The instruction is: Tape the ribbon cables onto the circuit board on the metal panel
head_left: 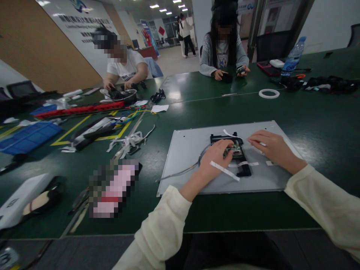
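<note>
On a light grey panel [180,150] lies a black plastic frame [244,170] with a small green circuit board [236,150] at its middle. My left hand [215,159] is closed at the board's left edge, thumb and fingers gripping it. Grey cables [180,173] run leftward from under that hand. My right hand [271,148] hovers right of the frame, fingertips pinched together; a bit of white shows beneath them, but what they hold is unclear. One white tape strip [251,164] crosses the frame's lower arm, and another strip [225,171] overlaps the edge of my left hand.
A phone [118,187], tangled white strips [131,142] and a blue basket [30,137] are to the left. Beyond the panel sit a white tape roll [269,93] and a water bottle [294,58]. Two people work across the green table [197,108].
</note>
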{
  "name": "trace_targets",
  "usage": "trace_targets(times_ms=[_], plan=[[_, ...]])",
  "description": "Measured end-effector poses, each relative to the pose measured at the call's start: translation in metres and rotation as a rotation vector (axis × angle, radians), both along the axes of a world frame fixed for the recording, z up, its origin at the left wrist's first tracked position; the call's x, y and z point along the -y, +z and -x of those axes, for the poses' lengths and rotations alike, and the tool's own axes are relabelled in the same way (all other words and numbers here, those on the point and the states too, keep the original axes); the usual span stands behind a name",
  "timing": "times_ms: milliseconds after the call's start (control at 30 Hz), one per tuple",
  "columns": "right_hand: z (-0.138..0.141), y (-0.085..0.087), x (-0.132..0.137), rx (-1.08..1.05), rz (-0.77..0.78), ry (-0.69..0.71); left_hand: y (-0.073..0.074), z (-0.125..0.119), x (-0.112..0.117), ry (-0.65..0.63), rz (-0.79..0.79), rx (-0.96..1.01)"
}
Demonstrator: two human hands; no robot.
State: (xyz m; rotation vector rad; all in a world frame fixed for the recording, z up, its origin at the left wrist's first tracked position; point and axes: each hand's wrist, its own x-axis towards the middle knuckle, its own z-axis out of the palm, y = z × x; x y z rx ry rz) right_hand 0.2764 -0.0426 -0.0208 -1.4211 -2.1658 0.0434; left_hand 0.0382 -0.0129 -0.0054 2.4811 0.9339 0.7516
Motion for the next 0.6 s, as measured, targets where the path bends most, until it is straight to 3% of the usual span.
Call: trace_targets(times_ms=[133, 300, 467, 600], plan=[[0.002, 0.000, 0.000, -0.066, -0.096, -0.018, 0.000, 0.000, -0.001, -0.003, -0.007, 0.026], [0.001, 0.000, 0.000, -0.094, -0.081, -0.007, 0.000, -0.002, -0.009, 0.004, -0.058, -0.001], [-0.001, 0.000, -0.001, -0.083, -0.070, 0.014, -0.005, -0.009, -0.026, -0.097, -0.085, -0.112], [-0.001, 0.001, -0.002, -0.088, -0.066, 0.019, -0.012, -0.011, -0.032, -0.066, -0.055, -0.154]])
